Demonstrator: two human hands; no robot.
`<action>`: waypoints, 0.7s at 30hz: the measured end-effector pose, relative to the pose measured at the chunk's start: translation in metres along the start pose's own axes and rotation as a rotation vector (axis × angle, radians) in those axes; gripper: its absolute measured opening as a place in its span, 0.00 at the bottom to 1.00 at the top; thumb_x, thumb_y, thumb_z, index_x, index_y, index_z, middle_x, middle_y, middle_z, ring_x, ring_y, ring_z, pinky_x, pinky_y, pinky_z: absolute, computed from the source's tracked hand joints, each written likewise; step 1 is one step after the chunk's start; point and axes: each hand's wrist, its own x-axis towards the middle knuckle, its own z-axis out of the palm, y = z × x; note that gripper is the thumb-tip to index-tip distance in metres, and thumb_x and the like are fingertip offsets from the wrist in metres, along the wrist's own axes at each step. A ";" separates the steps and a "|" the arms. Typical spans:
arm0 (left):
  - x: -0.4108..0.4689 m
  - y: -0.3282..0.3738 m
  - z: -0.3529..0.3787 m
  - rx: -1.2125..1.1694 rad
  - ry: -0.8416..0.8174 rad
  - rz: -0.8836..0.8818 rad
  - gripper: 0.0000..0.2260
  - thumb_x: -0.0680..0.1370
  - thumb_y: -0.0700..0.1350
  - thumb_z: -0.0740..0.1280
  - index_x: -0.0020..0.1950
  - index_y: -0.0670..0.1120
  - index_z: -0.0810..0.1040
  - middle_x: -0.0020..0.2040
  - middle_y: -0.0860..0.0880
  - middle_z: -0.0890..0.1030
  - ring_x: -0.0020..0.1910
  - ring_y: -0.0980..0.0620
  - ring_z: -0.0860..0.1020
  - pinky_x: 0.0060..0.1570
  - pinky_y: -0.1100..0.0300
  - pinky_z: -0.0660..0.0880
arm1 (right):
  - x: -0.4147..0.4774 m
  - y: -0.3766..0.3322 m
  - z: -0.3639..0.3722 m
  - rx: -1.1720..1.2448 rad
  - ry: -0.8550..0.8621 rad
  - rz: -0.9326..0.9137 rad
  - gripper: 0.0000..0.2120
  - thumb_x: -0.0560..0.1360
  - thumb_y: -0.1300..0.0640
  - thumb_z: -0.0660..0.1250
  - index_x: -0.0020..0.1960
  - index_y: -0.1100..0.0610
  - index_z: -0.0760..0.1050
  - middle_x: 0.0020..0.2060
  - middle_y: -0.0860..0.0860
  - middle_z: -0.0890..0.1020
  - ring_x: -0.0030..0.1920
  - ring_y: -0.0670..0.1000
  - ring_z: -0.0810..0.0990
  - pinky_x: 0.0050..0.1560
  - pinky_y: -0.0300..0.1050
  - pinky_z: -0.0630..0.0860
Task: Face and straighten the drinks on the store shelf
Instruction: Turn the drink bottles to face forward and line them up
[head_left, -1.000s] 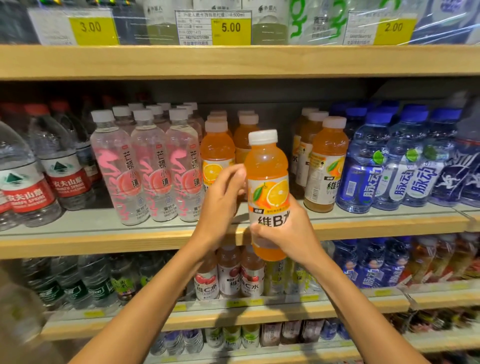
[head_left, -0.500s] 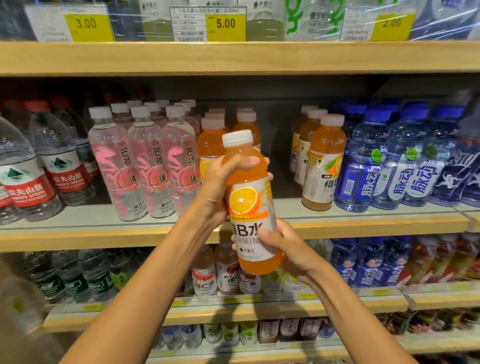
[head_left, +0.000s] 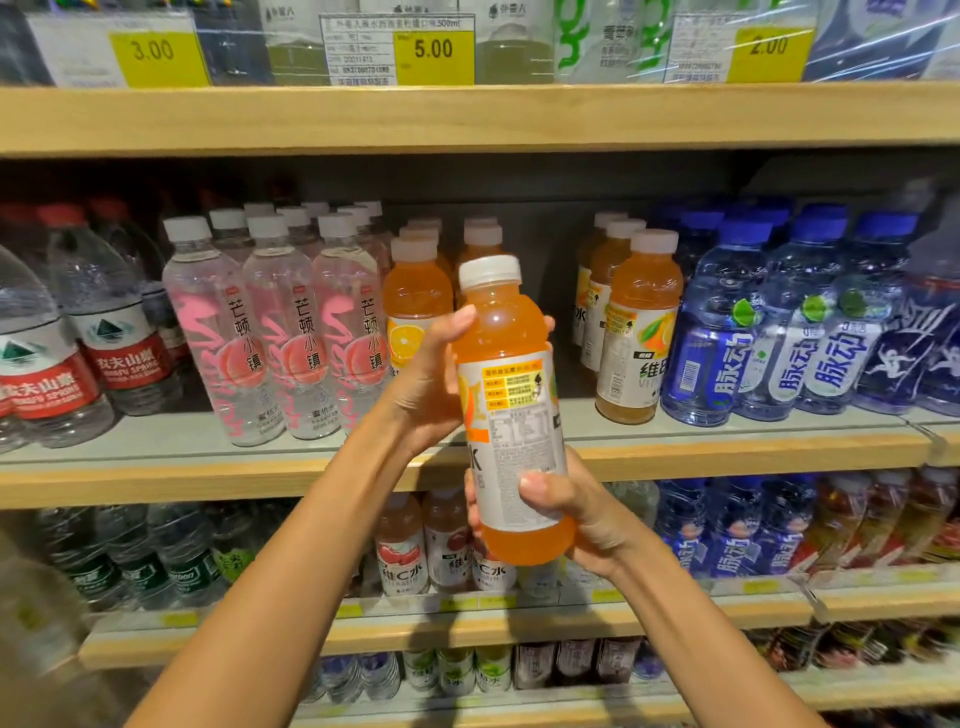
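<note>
An orange vitamin drink bottle (head_left: 511, 415) with a white cap is held up in front of the middle shelf (head_left: 208, 467), slightly tilted, its small-print back label towards me. My left hand (head_left: 431, 384) grips its upper body from the left. My right hand (head_left: 566, 514) grips its lower part, thumb across the label. Behind it a gap shows in the row of orange bottles, between one bottle (head_left: 415, 306) on the left and another (head_left: 639, 332) on the right.
Pink-labelled clear bottles (head_left: 260, 332) and red-labelled water bottles (head_left: 109, 332) stand to the left, blue-capped bottles (head_left: 810, 322) to the right. Yellow price tags (head_left: 434, 49) hang on the upper shelf. More drinks (head_left: 415, 551) fill the lower shelves.
The bottle has been turned in both hands: the orange-fruit front label swung away to the left and the printed back label now faces me. The bottle stands more upright than half a second ago.
</note>
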 end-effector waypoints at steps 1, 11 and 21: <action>-0.002 0.001 -0.001 0.089 0.096 0.029 0.35 0.58 0.59 0.80 0.59 0.44 0.76 0.52 0.46 0.84 0.50 0.50 0.82 0.48 0.56 0.79 | -0.001 -0.003 0.000 -0.049 0.061 -0.021 0.30 0.62 0.49 0.77 0.60 0.59 0.75 0.46 0.58 0.83 0.44 0.56 0.83 0.46 0.50 0.80; -0.002 -0.012 0.029 0.540 0.553 0.279 0.22 0.69 0.58 0.73 0.58 0.50 0.75 0.50 0.52 0.82 0.48 0.58 0.82 0.46 0.64 0.79 | 0.006 -0.002 0.010 -0.665 0.657 -0.197 0.25 0.60 0.47 0.76 0.53 0.48 0.71 0.41 0.44 0.81 0.42 0.42 0.81 0.41 0.41 0.78; 0.004 -0.004 0.027 0.225 0.553 0.231 0.07 0.68 0.40 0.74 0.43 0.46 0.79 0.36 0.50 0.83 0.35 0.54 0.82 0.36 0.60 0.80 | -0.001 0.000 0.005 -0.414 0.410 -0.131 0.30 0.65 0.47 0.75 0.63 0.52 0.69 0.54 0.47 0.82 0.53 0.44 0.81 0.48 0.35 0.77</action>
